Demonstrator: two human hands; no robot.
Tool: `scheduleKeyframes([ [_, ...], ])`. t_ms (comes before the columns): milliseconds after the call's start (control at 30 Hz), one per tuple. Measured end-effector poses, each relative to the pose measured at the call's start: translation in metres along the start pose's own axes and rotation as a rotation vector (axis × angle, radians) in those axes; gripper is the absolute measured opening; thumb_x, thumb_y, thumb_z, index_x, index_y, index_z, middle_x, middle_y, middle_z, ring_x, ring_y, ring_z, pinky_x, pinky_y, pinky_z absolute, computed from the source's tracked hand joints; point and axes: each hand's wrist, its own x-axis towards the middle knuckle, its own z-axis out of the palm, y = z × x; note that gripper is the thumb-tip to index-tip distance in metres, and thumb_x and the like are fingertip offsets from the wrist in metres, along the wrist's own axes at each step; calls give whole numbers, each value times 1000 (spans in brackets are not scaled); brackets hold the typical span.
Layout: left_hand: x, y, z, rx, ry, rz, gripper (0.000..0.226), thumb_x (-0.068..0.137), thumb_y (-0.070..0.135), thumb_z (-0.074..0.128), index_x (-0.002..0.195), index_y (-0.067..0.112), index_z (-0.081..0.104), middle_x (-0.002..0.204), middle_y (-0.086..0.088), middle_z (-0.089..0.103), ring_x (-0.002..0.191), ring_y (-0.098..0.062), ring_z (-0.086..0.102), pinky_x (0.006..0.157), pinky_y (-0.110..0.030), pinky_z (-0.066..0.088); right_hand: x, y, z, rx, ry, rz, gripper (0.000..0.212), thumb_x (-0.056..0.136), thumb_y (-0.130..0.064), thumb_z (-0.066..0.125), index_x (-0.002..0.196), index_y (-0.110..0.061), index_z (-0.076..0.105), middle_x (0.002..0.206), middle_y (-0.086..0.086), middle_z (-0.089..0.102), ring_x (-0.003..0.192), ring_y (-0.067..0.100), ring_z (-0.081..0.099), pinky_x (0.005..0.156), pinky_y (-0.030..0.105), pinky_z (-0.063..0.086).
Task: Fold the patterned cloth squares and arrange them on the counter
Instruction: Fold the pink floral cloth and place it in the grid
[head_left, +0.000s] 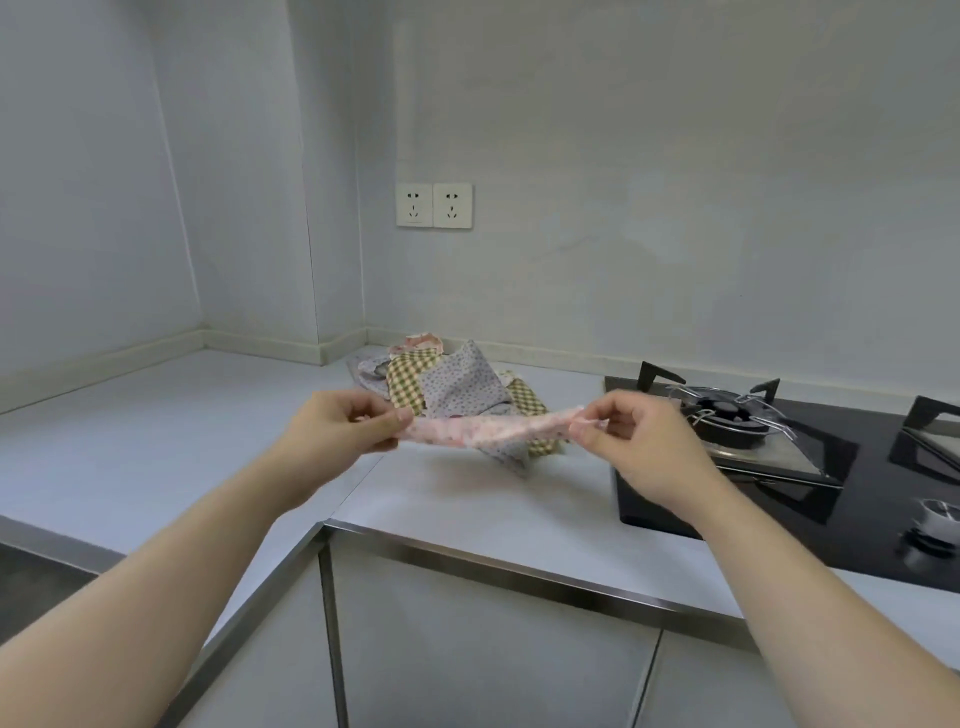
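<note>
Both hands are raised above the pale counter (467, 499) and hold one pink patterned cloth (488, 430) stretched between them, clear of the surface. The left hand (332, 434) pinches the cloth's left end between thumb and curled forefinger, the other fingers bent in beneath it. The right hand (639, 447) pinches the right end in the same way, thumb on the near side and fingers curled over the top. The cloth runs almost level from one hand to the other, seen nearly edge-on as a narrow band, so how many layers it has cannot be told. Behind it, on the counter near the back wall, lies a loose heap of unfolded cloths (452, 384): a lilac one with small dots stands up in a peak, green and yellow checked ones lie on either side of it, and a pink-edged one shows at the rear. A corner of the lilac cloth hangs down just below the stretched band, close to the right hand. To the right a black gas hob (852, 499) is set into the counter, with a burner and metal pan support (727, 415) just beyond the right hand and a silver knob (935, 514) near the frame edge. Two white wall sockets (434, 205) sit side by side above the heap. A steel strip edges the counter (519, 566) over grey cabinet doors (467, 654).
</note>
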Motion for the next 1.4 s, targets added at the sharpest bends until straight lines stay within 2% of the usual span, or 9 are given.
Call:
scheduleKeyframes([
  [167, 1, -33, 12, 643, -13, 67, 30, 85, 41, 79, 67, 18, 73, 66, 8, 71, 63, -1, 63, 61, -16, 46, -28, 29, 12, -447, -291, 40, 15, 87, -49, 75, 90, -35, 70, 106, -22, 67, 101, -3, 61, 76, 11, 45],
  [433, -1, -26, 13, 795, -208, 62, 24, 76, 53, 82, 82, 31, 77, 86, 16, 72, 82, 2, 63, 65, -8, 45, -32, 42, 14, -445, -321, 24, 13, 87, -44, 75, 84, -33, 69, 109, -22, 68, 110, -7, 58, 84, 7, 42],
  [567, -1, -25, 6, 879, -346, 67, 29, 69, 55, 87, 94, 40, 79, 98, 24, 65, 90, 9, 56, 67, -3, 37, -30, 45, 13, -435, -305, 58, 12, 85, -45, 76, 83, -37, 68, 112, -22, 69, 112, -5, 59, 92, 20, 49],
  [800, 2, -22, 8, 973, -328, 112, 11, 72, 43, 87, 72, 40, 77, 90, 21, 70, 88, 1, 60, 79, -23, 50, -30, 37, 11, -559, -329, -10, 18, 84, -51, 73, 82, -35, 67, 107, -19, 69, 110, 4, 58, 96, 33, 49],
  [1000, 0, -10, 11, 997, -324, 82, 42, 77, 75, 67, 78, 34, 78, 93, 22, 70, 89, 1, 60, 80, -26, 50, -25, 15, 20, -814, -242, -105, 53, 90, -74, 38, 78, -30, 66, 92, -15, 68, 97, 6, 57, 100, 38, 38],
  [1100, -1, -8, 36, 866, -131, 249, 37, 99, 54, 53, 104, 26, 77, 110, 11, 69, 97, -5, 60, 83, -26, 46, -19, 0, 45, -706, -171, -137, 35, 102, -52, 45, 100, -29, 71, 107, -12, 68, 101, 10, 59, 102, 37, 44],
  [1200, 8, -15, 68, 868, -130, 256, 39, 107, 32, 44, 138, 15, 60, 143, -4, 56, 133, -21, 48, 109, -30, 35, -5, -9, 84, -611, -231, -157, 35, 103, -30, 45, 133, -25, 62, 135, -6, 62, 124, 16, 55, 105, 35, 44],
  [1333, 24, -41, 95, 886, -209, 141, 29, 104, 20, 41, 123, 8, 58, 131, -10, 56, 129, -30, 49, 105, -37, 39, 9, 1, 121, -611, -350, -36, 41, 103, -26, 38, 142, -18, 49, 145, 6, 52, 130, 26, 50, 104, 38, 44],
  [1400, 21, -52, 102, 1022, -241, 109, 37, 107, 26, 31, 135, 12, 50, 141, -9, 50, 134, -30, 42, 112, -41, 33, 7, 12, 131, -672, -416, -22, 43, 107, -30, 30, 145, -14, 45, 149, 9, 49, 136, 26, 43, 111, 38, 38],
])
